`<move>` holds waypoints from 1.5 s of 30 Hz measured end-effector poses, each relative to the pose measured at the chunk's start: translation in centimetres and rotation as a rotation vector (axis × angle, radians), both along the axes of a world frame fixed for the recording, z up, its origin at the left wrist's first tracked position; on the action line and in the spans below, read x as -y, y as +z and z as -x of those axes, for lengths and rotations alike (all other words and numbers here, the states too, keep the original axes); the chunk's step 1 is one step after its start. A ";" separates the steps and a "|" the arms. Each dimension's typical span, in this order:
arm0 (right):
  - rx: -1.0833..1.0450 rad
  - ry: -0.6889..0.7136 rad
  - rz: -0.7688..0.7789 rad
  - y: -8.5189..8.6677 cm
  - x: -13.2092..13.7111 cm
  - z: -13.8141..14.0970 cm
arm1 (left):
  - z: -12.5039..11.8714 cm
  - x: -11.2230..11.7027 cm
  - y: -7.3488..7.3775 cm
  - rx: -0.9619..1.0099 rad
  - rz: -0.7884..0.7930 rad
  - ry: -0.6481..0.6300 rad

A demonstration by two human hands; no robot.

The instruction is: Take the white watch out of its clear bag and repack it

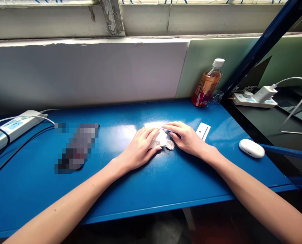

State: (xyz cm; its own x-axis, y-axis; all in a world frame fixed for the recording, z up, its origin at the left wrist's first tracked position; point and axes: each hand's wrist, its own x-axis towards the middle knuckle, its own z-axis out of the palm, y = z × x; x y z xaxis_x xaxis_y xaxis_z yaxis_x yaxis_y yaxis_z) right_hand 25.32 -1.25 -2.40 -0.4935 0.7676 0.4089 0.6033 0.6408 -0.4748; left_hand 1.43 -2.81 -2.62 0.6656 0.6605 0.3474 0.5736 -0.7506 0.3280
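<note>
A small white packet [160,139] with a printed code lies in the middle of the blue table [140,189]. My left hand [139,148] lies over its left side, fingers stretched flat and pressing it down. My right hand [186,137] rests on its right edge, fingers curled and pinching the packet's crumpled end. A flat white strip with a slot [203,130] sits just right of my right hand.
A bottle of amber drink [207,84] and a small clear cup [216,97] stand at the back right. A white oval case [252,148] lies near the right edge. Power strips sit at far left [16,126] and far right [255,99]. A blurred dark object [76,149] lies left.
</note>
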 end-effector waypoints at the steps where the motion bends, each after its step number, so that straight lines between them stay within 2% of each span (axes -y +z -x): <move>1: -0.023 0.006 -0.015 0.2 0.0 0.0 | 0.0 0.0 0.0 0.014 -0.007 -0.007; 5: -0.188 0.047 -0.011 1.2 -0.1 -0.3 | 0.1 0.0 0.0 0.072 -0.007 -0.079; 12: -0.449 0.147 0.213 2.6 -0.3 -1.1 | 0.2 0.5 0.4 0.151 0.057 -0.188; 22: -0.703 0.058 0.361 3.3 -0.2 -0.9 | 0.4 0.2 0.4 0.264 0.106 -0.116; 30: -0.743 -0.027 0.454 2.9 -0.5 -0.6 | 0.3 0.3 0.2 0.264 0.087 -0.008; 35: -0.737 -0.075 0.497 2.9 -0.5 -0.5 | 0.2 0.2 0.0 0.331 0.040 0.066; 39: -0.723 -0.133 0.547 2.9 -0.4 -0.3 | 0.0 0.1 0.2 0.341 -0.046 0.076; 45: -0.684 -0.186 0.631 1.8 -0.8 -0.1 | 0.0 0.1 0.5 0.193 -0.116 0.034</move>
State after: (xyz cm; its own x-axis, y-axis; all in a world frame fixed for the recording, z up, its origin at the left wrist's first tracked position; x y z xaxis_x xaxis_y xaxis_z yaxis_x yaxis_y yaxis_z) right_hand 25.40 -0.45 -0.62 -0.1475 0.9879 0.0468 0.1326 0.0666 -0.9889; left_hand 1.44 -2.91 -2.08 0.5570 0.6300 0.5412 0.5344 -0.7707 0.3472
